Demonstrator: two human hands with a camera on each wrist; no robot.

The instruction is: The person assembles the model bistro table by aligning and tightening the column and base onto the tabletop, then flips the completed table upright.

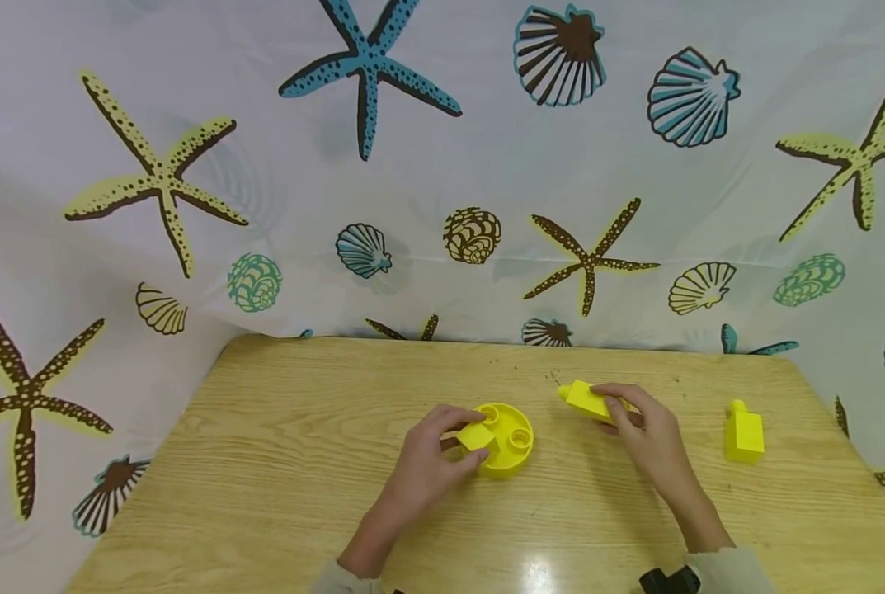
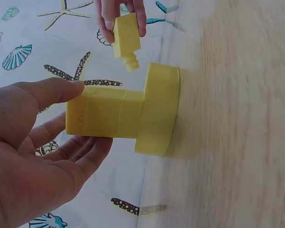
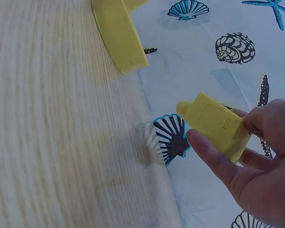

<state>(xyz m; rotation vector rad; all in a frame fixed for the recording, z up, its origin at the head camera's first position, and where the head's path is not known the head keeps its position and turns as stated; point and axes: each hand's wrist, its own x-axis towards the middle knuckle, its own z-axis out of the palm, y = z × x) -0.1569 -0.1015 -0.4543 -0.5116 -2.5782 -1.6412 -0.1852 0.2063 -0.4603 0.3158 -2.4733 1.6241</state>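
Observation:
A round yellow base (image 1: pixel 503 469) with ring-shaped sockets sits on the wooden table. My left hand (image 1: pixel 429 458) grips a yellow block (image 2: pixel 97 111) marked 152, which stands upright on the left part of the base. Two round sockets (image 1: pixel 520 438) show beside it. To the right, my right hand (image 1: pixel 648 433) holds a second yellow block (image 1: pixel 586 399) above the table between thumb and fingers. That block is tilted, its round peg (image 3: pixel 183 108) pointing left toward the base. Farther right a third yellow block (image 1: pixel 744 436) stands on the table with its peg up.
The wooden table (image 1: pixel 279 462) reaches back to a white cloth (image 1: pixel 427 181) printed with starfish and shells, which hangs behind it and along both sides. A black strap (image 1: pixel 670 580) is on the right wrist by the sleeve.

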